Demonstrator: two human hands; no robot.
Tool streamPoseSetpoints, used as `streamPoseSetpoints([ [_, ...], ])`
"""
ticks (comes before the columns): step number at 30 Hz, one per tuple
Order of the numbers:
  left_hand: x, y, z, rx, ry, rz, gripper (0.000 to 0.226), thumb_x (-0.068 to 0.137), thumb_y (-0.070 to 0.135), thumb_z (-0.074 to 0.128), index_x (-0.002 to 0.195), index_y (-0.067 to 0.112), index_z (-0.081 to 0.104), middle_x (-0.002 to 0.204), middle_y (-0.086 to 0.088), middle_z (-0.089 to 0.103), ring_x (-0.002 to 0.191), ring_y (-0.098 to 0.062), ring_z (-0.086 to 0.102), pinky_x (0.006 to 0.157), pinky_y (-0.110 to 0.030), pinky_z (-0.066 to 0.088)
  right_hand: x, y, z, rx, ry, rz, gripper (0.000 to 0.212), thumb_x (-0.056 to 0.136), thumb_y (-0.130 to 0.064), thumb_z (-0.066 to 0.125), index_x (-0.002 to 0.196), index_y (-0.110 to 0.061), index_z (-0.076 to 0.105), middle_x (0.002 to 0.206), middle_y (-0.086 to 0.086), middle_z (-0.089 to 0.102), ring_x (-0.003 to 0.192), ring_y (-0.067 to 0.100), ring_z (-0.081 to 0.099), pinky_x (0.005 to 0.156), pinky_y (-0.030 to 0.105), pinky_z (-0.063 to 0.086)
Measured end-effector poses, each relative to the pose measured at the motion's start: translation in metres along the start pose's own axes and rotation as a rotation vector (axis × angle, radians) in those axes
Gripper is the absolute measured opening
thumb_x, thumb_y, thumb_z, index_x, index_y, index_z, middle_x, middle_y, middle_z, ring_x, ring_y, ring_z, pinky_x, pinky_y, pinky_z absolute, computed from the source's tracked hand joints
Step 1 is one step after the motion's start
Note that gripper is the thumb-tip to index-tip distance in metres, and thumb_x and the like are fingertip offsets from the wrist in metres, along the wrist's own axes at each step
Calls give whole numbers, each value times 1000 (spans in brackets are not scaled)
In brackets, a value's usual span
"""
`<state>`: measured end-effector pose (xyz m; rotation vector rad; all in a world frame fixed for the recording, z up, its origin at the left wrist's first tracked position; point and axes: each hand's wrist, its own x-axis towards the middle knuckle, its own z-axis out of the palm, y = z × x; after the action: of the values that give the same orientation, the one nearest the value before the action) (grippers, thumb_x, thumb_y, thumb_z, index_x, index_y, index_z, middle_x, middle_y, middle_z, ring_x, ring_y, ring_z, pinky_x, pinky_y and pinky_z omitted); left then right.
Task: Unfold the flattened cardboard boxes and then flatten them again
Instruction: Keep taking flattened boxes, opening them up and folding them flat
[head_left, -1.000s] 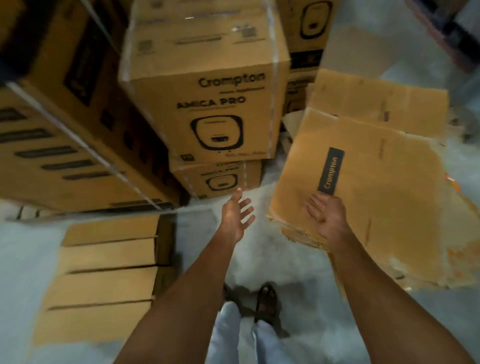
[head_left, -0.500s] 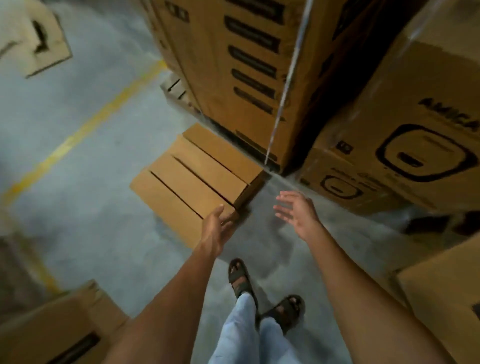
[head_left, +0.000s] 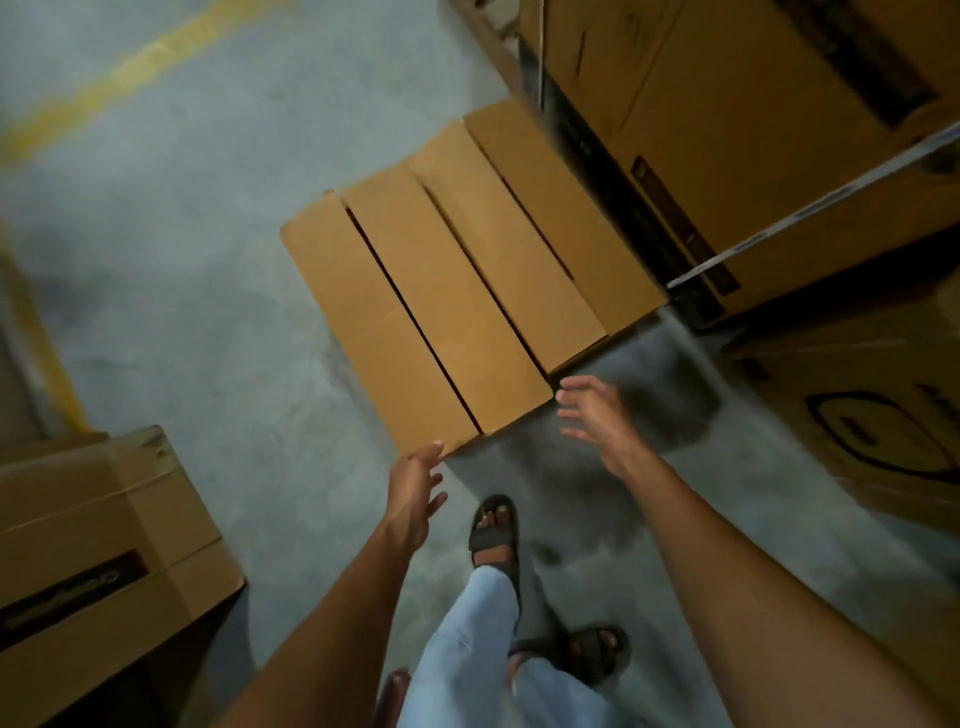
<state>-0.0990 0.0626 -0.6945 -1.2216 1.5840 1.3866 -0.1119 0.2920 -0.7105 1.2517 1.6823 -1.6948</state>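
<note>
A row of several plain brown cardboard boxes (head_left: 457, 291) stands side by side on the grey concrete floor, slanting from the middle up toward the right. My left hand (head_left: 415, 491) is stretched out with relaxed fingers; its fingertips are right at the near corner of the row. My right hand (head_left: 597, 415) hovers open, fingers spread, just off the near right end of the row and apart from it. Neither hand holds anything.
Tall printed cartons (head_left: 753, 119) rise at the upper right, and another printed carton (head_left: 883, 415) stands at the right edge. A brown carton (head_left: 98, 561) sits at the lower left. A yellow floor line (head_left: 130, 73) crosses the upper left. My sandalled feet (head_left: 493, 530) are below my hands.
My right hand has let go of the flattened sheet it held a second ago. The view has turned left, and both open hands have closed in on the row of boxes.
</note>
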Motion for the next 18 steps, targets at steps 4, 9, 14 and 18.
streamPoseSetpoints([
  [4, 95, -25, 0, -35, 98, -29, 56, 97, 37, 65, 144, 13, 46, 155, -5, 40, 134, -27, 42, 110, -51, 42, 95, 33, 30, -227, 19, -17, 43, 95, -22, 66, 136, -17, 54, 120, -2, 55, 109, 18, 55, 99, 45, 51],
  [9, 167, -50, -6, -118, 182, -50, 81, 91, 36, 73, 156, 16, 29, 157, -6, 33, 135, -29, 40, 114, -56, 36, 152, 66, 58, -394, -34, -33, 55, 96, -34, 64, 145, -15, 48, 128, -5, 55, 123, 22, 54, 97, 35, 44],
  [14, 166, -54, -15, -134, 87, -14, 70, 91, 33, 73, 144, 23, 29, 135, 0, 45, 122, -21, 43, 113, -59, 34, 141, 66, 66, -482, -45, -104, 56, 97, -38, 62, 147, -17, 47, 138, 2, 57, 128, 27, 52, 92, 29, 38],
  [18, 128, -23, -37, -103, 83, 114, 63, 89, 40, 74, 130, 21, 31, 126, 0, 50, 111, -17, 51, 104, -55, 38, 107, 27, 69, -443, -18, -168, 68, 94, -54, 61, 151, -25, 37, 148, 8, 47, 130, 30, 49, 101, 42, 46],
])
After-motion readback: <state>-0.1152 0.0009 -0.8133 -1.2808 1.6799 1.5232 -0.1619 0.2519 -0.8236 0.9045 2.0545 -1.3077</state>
